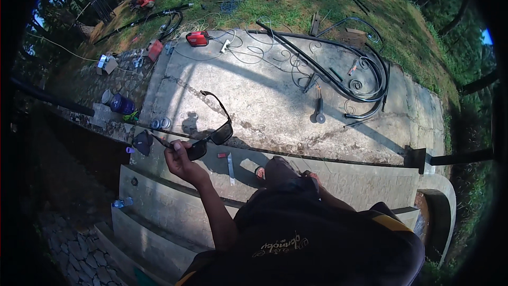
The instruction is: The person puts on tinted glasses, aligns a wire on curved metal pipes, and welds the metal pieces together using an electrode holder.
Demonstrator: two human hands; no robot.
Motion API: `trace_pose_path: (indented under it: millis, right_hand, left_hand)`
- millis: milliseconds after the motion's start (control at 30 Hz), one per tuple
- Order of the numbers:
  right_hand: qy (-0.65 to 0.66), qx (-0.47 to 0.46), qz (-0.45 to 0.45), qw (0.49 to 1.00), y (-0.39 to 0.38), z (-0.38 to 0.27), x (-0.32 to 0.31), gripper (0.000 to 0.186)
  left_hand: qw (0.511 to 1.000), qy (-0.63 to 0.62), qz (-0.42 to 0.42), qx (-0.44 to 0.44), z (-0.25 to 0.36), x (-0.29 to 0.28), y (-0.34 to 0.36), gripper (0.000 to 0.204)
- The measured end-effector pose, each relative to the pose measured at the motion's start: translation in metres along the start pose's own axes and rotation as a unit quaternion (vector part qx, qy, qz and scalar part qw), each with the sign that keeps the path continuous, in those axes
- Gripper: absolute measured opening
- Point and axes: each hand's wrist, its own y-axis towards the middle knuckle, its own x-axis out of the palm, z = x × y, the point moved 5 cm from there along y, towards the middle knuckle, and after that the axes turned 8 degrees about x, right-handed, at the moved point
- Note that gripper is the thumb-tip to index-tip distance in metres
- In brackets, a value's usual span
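Observation:
A pair of dark sunglasses (221, 134) is raised in front of me, with one temple arm stretching up and away. My left hand (181, 160) pinches the frame at its near side, thumb on top, close to the second lens. By my bent knee, my right hand (313, 178) is low beside the thigh. Its fingers are mostly hidden by the leg and shirt, so I cannot tell their grip. Below the sunglasses, a metal try square (230, 169) with a red part lies on the step. A dark cap (142, 142) sits left of my left hand.
Concrete steps (174, 209) descend toward me. On the slab beyond lie an angle grinder (320, 112), curved black metal bars (365, 95), cables and a red machine (197, 38). A purple bucket (122, 104) stands at left; a plastic bottle (122, 202) lies on a lower step.

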Motion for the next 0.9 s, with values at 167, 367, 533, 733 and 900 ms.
trace_pose_path:
  millis: [167,367,533,733,900]
  right_hand:
    - [0.093,0.102,0.109,0.984,-0.021,-0.04,-0.03,0.032]
    - [0.115,0.163,0.166,0.966,-0.029,-0.022,-0.035,0.032]
    - [0.153,0.198,0.184,0.95,-0.02,0.005,-0.032,0.038]
    - [0.196,0.246,0.234,0.92,-0.008,-0.019,-0.067,0.028]
    - [0.244,0.242,0.36,0.867,0.016,-0.025,-0.091,0.023]
  left_hand:
    - [0.996,-0.031,-0.08,-0.024,-0.027,0.04,0.017,0.021]
    - [0.987,-0.052,-0.147,-0.031,-0.043,0.113,0.033,0.023]
    - [0.974,-0.095,-0.203,-0.032,-0.055,0.192,0.044,0.025]
    - [0.966,-0.089,-0.242,0.022,-0.069,0.277,0.051,0.025]
    - [0.918,-0.14,-0.369,-0.041,-0.067,0.376,0.016,0.021]
